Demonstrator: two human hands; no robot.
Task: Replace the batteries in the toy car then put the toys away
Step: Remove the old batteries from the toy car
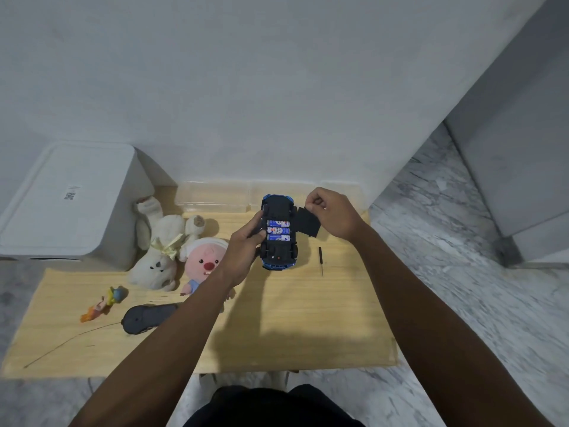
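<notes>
Here the toy car [278,232] lies upside down above the wooden table [277,318], with its battery bay open.

Nearest on the table lies a dark remote control [147,317], then a small screwdriver [320,257]. The left hand [246,245] grips the side of the car, where three batteries [278,231] sit in a row. The right hand [331,214] pinches the black battery cover [308,221] just beside the car. Farther back stand clear plastic boxes [212,197].
</notes>
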